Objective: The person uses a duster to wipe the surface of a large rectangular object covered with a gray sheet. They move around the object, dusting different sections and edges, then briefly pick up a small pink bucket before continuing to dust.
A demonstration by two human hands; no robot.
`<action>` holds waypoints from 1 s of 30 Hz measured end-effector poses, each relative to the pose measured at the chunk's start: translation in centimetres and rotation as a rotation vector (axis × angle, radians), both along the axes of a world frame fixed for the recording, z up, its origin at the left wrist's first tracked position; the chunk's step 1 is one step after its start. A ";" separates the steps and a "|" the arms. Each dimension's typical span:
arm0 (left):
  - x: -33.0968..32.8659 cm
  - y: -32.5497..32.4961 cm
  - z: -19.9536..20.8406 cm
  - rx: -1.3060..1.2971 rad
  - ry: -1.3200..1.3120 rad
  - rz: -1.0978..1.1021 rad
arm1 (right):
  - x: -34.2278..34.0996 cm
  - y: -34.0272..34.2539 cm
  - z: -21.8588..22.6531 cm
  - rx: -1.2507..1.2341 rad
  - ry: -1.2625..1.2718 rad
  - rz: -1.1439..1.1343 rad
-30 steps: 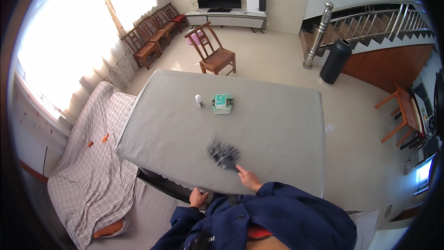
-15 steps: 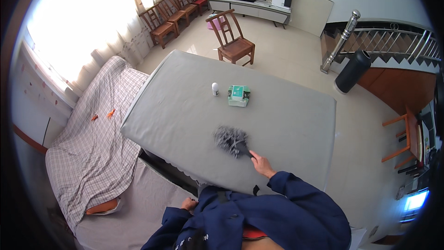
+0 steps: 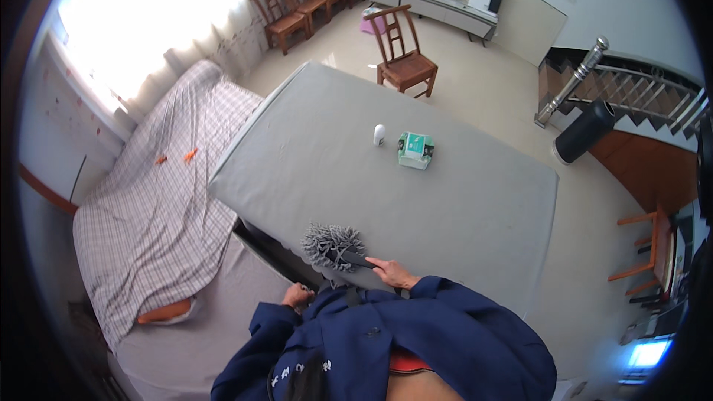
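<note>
My right hand (image 3: pixel 396 273) grips the dark handle of a fluffy grey duster (image 3: pixel 330 245). The duster's shaggy head lies at the near edge of a table with a grey cover (image 3: pixel 468 215). Low beside that same edge, my left hand (image 3: pixel 298 295) is held close to my body with its fingers curled in. What those fingers hold, if anything, is too small to make out. Farther back on the cover stand a small white bottle (image 3: pixel 379 135) and a green and white soft pack (image 3: pixel 415 150).
To the left, a checked cloth (image 3: pixel 171 230) drapes over a seat, with two small orange things (image 3: pixel 191 154) on it. A wooden chair (image 3: pixel 407 67) stands beyond the table. At the right are a black cylindrical bin (image 3: pixel 584 132) and a staircase with a metal railing (image 3: pixel 646 85).
My right hand has drawn the duster left and nearer, from the table's middle to its near edge. The whole view has shifted a little. My left hand stays low by my body.
</note>
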State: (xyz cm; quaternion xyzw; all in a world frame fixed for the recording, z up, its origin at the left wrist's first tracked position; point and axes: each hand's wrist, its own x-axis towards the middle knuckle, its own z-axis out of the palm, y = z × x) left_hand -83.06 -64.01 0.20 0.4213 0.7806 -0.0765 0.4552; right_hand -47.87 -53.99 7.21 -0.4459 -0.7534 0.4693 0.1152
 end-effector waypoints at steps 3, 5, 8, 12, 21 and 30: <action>-1.0 0.1 -0.3 0.092 0.010 0.027 | 4.0 0.4 1.7 -0.010 -0.147 0.090; -1.7 -0.1 -0.2 0.094 -0.003 0.049 | 5.0 1.5 1.6 0.234 0.056 -0.086; -2.9 -0.4 0.3 0.079 -0.032 0.109 | 4.5 4.7 0.7 0.210 -0.035 -0.339; -5.0 -1.2 1.0 0.103 0.005 0.177 | -2.0 9.3 -1.8 0.323 0.007 -0.578; -8.3 -6.0 -1.0 0.133 0.063 0.281 | -14.6 5.9 -2.2 0.162 -0.001 -0.102; -7.9 -5.7 -2.4 -0.050 -0.046 0.399 | -9.7 7.4 2.7 -0.083 0.185 0.262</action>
